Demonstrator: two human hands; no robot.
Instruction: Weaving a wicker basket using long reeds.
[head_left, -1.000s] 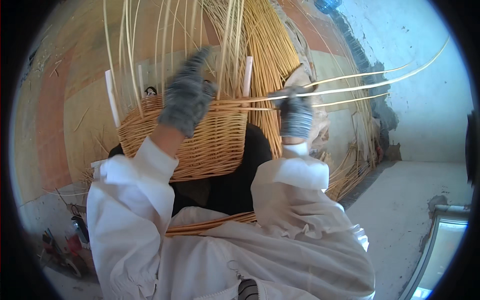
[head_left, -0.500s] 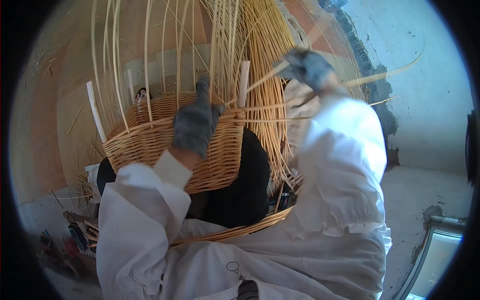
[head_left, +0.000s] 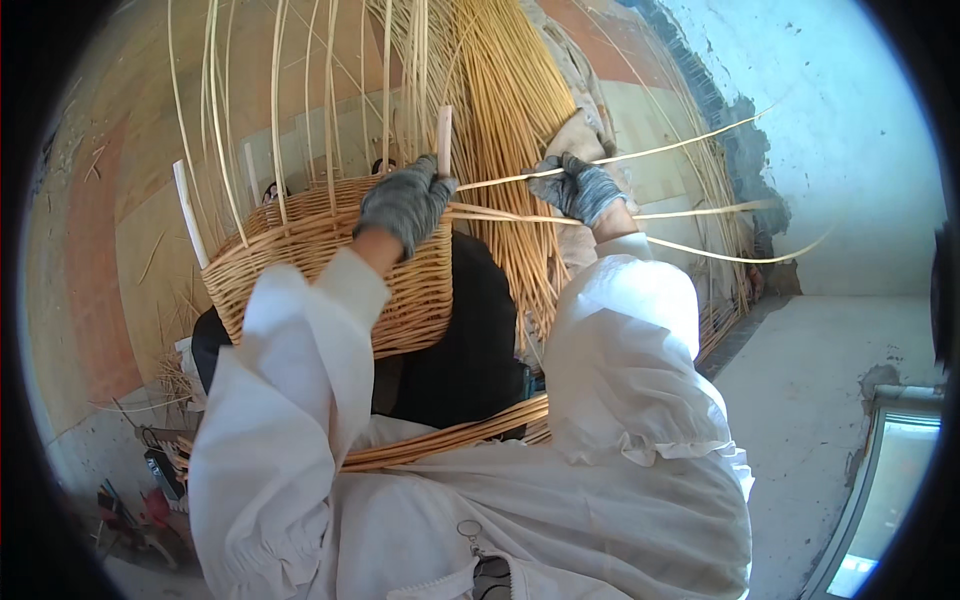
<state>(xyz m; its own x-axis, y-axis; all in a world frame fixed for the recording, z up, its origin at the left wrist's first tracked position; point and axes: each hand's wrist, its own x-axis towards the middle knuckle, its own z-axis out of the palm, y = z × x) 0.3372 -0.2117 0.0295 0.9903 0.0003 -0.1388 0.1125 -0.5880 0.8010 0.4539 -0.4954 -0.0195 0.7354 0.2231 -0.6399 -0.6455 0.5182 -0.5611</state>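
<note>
A half-woven wicker basket [head_left: 330,265] sits before me, its thin upright stakes [head_left: 275,110] rising from the rim. My left hand [head_left: 405,200], in a grey knit glove, presses on the basket's right rim next to a white post [head_left: 444,140]. My right hand [head_left: 580,187], also gloved, grips long pale willow rods [head_left: 690,215] that run from the rim out to the right. White sleeves cover both forearms.
A thick bundle of willow rods [head_left: 510,130] leans against the wall behind the basket. More rods [head_left: 450,440] lie across my lap. A black support [head_left: 470,350] is under the basket. Small tools [head_left: 150,490] lie at lower left; concrete floor [head_left: 830,400] at right.
My right hand came down from high at the bundle to just right of the rim, pulling the rods level. My left hand shifted slightly along the rim.
</note>
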